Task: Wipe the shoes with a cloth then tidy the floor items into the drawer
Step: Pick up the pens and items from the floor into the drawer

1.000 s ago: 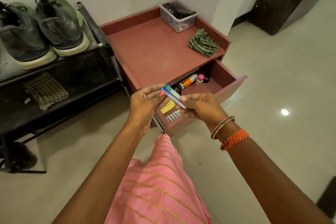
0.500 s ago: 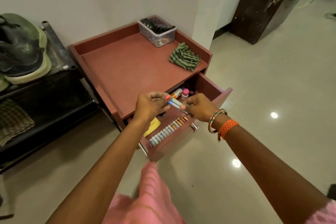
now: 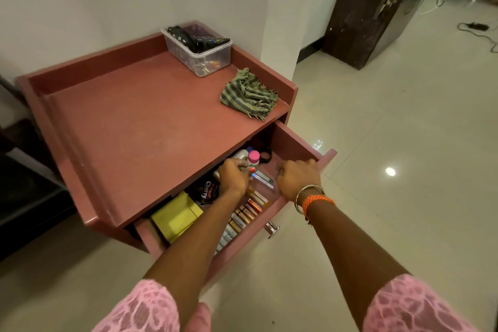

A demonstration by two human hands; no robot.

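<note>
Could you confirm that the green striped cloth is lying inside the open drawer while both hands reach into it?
Not quite. The head view shows the green striped cloth lying on the cabinet top, near its right edge beside the clear plastic box, not inside the open drawer. The rest holds: the left hand and the right hand both reach into the drawer.

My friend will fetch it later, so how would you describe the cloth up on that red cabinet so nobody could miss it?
Find the low red cabinet against the white wall, its drawer pulled open. On its top, near the right front corner, lies the cloth: crumpled, green with grey stripes and frayed edges. Its only neighbour up there is a clear plastic box, behind it.
</note>
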